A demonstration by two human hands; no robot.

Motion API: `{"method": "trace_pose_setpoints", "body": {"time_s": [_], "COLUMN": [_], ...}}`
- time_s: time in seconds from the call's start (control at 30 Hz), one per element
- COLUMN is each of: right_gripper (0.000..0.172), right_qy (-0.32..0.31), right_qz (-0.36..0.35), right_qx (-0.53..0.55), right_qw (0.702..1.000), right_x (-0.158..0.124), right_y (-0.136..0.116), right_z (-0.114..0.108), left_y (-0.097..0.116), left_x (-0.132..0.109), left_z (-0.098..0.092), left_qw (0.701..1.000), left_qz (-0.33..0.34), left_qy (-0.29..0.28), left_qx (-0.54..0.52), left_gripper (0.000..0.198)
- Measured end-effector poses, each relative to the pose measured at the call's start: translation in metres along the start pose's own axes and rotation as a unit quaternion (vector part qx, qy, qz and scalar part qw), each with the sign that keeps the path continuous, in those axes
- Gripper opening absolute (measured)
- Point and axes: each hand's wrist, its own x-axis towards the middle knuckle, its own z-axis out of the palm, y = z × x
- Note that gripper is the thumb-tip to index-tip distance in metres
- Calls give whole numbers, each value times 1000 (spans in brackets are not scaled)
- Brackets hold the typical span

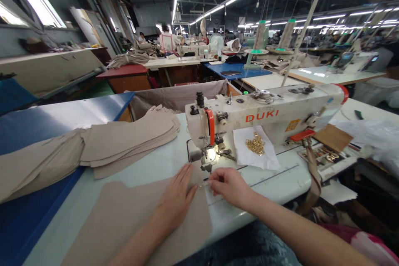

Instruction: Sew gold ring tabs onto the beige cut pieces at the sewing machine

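My left hand (178, 194) lies flat on a beige fabric piece (124, 216), its fingers stretched toward the needle area of the sewing machine (262, 110). The fabric spreads over the pale machine table, with its upper corner close to the presser foot. Just right of that corner, my right hand (229, 185) is closed, thumb against the curled fingers. What it pinches, if anything, is too small to make out. Behind it, small gold metal pieces (255, 144) sit in a heap on a white cloth (241, 160) on the machine bed.
A stack of cut beige pieces (134, 139) lies to the left, reaching over a blue table (18, 228). At the right are a tray of small parts (330, 156) and a hanging strap (312, 174). Thread cones (259, 37) stand behind the machine. People work in the background.
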Motion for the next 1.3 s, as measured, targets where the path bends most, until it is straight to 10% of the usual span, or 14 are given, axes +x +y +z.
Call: {"method": "trace_pose_setpoints", "body": {"time_s": [0.23, 0.63, 1.03, 1.1, 1.3], "right_gripper": [23, 24, 9, 10, 18], "right_qy": [-57, -95, -5, -23, -116], "right_qz": [78, 93, -99, -171, -462], "right_qx": [0, -82, -267, -311, -475], "right_qw": [995, 988, 958, 935, 740], "right_x": [57, 68, 36, 16, -27], "right_y": [-8, -11, -4, 7, 24], "right_z": [12, 10, -13, -20, -29], "left_y": [2, 13, 12, 12, 15], "left_x": [-3, 33, 36, 36, 36], "left_z": [-2, -8, -1, -2, -4], "left_qw": [999, 983, 980, 981, 985], "left_qz": [-6, 123, 129, 127, 111], "left_qy": [30, 133, 150, 144, 131], "left_qx": [-39, 35, 17, 12, 0], "left_gripper": [45, 22, 19, 19, 22]}}
